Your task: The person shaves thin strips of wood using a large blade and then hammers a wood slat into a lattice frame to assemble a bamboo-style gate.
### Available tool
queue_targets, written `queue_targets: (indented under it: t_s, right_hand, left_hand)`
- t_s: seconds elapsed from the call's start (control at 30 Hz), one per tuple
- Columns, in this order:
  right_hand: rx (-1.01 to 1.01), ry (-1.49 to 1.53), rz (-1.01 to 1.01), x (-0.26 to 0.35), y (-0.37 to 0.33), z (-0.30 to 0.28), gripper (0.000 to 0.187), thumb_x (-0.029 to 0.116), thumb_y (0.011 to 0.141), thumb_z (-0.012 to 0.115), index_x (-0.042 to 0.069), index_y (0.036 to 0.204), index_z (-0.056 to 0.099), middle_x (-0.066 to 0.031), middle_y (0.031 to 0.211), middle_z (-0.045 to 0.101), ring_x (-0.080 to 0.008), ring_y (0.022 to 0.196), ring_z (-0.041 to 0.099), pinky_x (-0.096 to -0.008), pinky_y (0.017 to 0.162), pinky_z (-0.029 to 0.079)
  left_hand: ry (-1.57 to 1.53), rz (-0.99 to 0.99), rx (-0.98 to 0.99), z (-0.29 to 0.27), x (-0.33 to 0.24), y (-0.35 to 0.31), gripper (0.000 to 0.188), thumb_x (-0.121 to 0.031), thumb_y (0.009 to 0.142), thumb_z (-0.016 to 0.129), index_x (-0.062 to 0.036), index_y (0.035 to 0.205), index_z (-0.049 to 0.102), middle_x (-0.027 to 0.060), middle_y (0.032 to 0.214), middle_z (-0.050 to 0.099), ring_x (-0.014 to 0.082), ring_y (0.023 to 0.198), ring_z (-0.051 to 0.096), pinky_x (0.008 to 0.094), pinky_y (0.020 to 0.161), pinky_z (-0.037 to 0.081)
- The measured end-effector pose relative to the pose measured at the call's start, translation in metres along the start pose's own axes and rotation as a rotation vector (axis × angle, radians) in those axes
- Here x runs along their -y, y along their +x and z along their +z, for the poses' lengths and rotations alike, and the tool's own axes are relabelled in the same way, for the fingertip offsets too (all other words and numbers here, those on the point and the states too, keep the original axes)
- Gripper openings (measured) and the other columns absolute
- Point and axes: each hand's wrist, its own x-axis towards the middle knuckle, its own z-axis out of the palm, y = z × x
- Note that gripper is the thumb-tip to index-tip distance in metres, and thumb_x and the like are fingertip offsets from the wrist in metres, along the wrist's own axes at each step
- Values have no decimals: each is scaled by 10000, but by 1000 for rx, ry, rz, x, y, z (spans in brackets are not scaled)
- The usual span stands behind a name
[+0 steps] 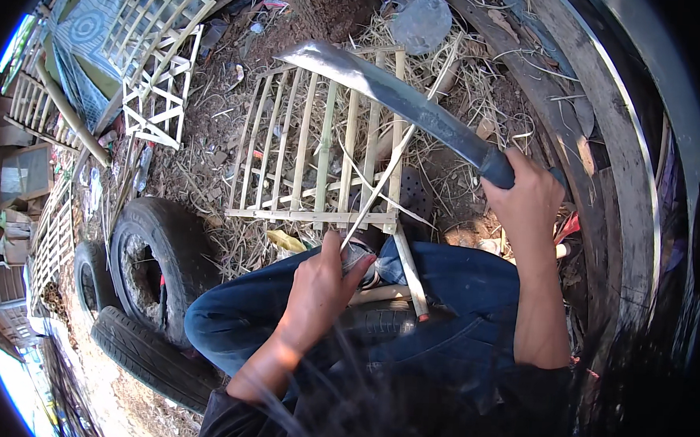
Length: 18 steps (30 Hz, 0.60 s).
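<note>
My right hand (530, 198) is closed round the dark handle of a machete (407, 104). Its long, slightly curved blade points up and to the left, above a bamboo lattice panel (300, 156). Thumb and fingers of my left hand (316, 289) close on the lower end of a thin bamboo strip (382, 182), which slants up to the right and passes under the blade. The panel, made of pale slats between crossbars, lies on the ground in front of my bent legs. A short bamboo stick (410, 273) lies between my knees.
Old tyres (161, 268) lie to my left. More lattice pieces (163, 90) and a blue patterned cloth (91, 27) are at the far left. Bamboo shavings (467, 106) litter the ground around a tree trunk (329, 8). Curved wooden boards (634, 154) border the right side.
</note>
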Motion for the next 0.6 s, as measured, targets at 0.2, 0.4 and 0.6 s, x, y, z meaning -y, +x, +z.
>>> queue_targets:
  t_s: [0.2,0.4,0.6]
  right_hand:
    - [16,133,-197,4,-15,14,279,213,639,779,78,817,613,-107,677,630,-317,674,645,-422,622,500]
    - [128,-103,152,-39,20,-3,253,274,705,743,107,875,660,-125,724,674,-327,705,666,-442,641,512]
    - [140,80,-105,-8,-1,18,208,246,709,729,101,841,659,-126,702,662,-323,698,662,-442,644,506]
  left_hand:
    - [-48,-3,16,13,-8,5,386,-235,841,733,3,871,432,152,569,501,337,469,496,407,462,399]
    - [29,-32,174,-1,5,-1,388,-272,858,699,18,911,447,220,640,589,435,645,607,492,542,467]
    - [-24,-25,186,1,6,0,409,-297,849,706,25,915,463,227,632,586,441,658,609,493,558,471]
